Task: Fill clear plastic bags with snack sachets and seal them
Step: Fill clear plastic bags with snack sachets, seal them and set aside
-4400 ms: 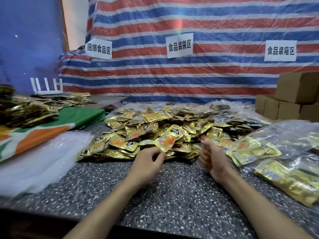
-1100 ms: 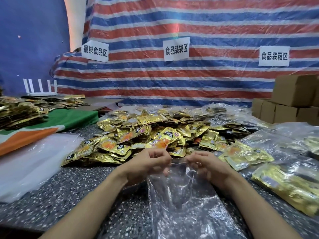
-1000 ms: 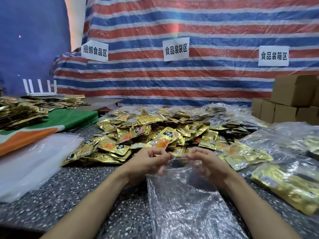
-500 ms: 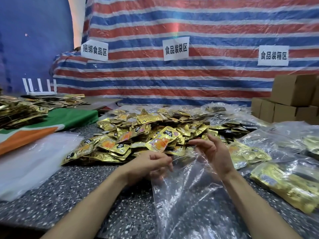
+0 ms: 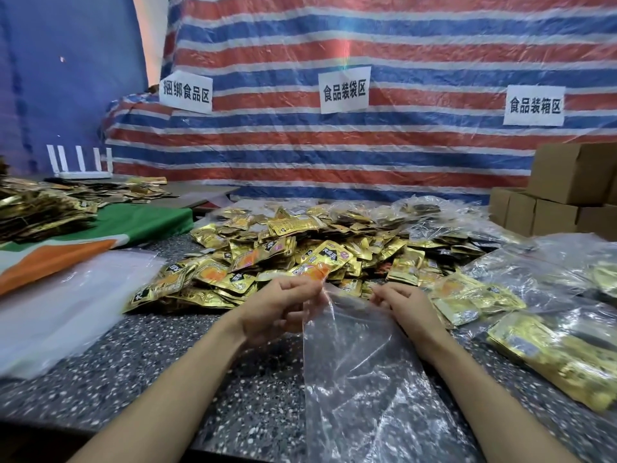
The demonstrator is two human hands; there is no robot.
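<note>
— Where do we have the clear plastic bag [image 5: 360, 379]?

— Right in front of us, spread over the speckled table [image 5: 160, 369] between our forearms. Its top edge is farthest from us and raised a little. We can see the table's speckles through the film.

— And our hands?

— Our left hand [image 5: 278, 307] has its fingers curled and pinches the bag's top left corner. Our right hand [image 5: 405, 307] pinches the same top edge on the other side, thumb against fingertips.

— Where are the sachets?

— The heap of gold snack sachets [image 5: 300, 252] lies loose just beyond our hands, the packets overlapping. On our right we have filled bags [image 5: 551, 332] of the same gold packets lying on the table.

— What else is around us?

— On our left, a pile of translucent plastic [image 5: 56, 305] lies beside a green and orange cloth [image 5: 110, 235]. Brown cardboard boxes [image 5: 567, 185] are stacked at the far right. Behind it all hangs a striped tarp [image 5: 334, 155] with three paper signs [image 5: 344, 90].
</note>
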